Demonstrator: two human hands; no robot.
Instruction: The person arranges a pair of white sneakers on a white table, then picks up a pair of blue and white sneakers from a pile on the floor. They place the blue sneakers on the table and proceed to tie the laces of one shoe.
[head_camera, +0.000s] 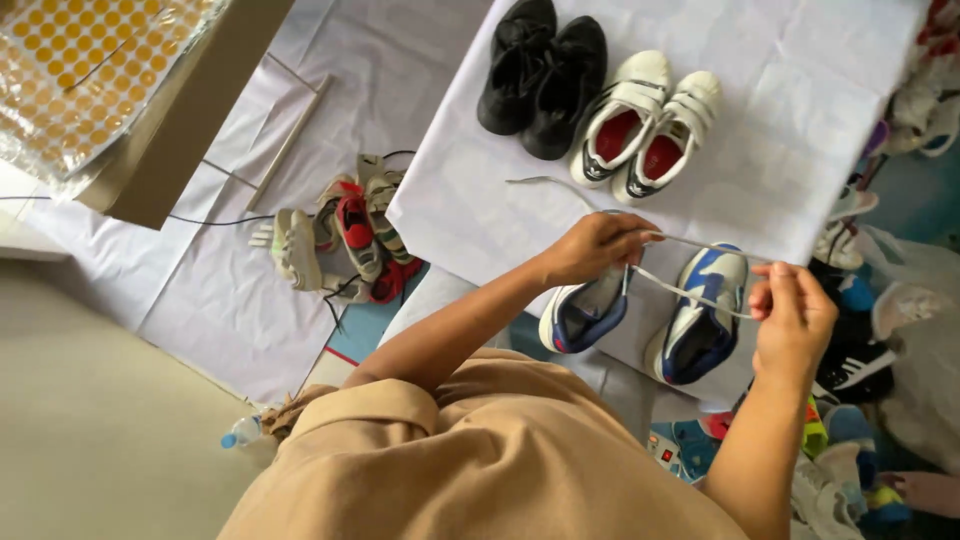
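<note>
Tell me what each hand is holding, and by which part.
Both hold one white shoelace stretched over the blue-and-white shoes: left hand pinches one stretch, right hand the other. Exact ends cannot be told.

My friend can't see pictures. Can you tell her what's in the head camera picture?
A person's left hand and right hand pull a white shoelace tight between them over a pair of blue and white sneakers on a white cloth. Farther back sit black shoes and white and red shoes.
</note>
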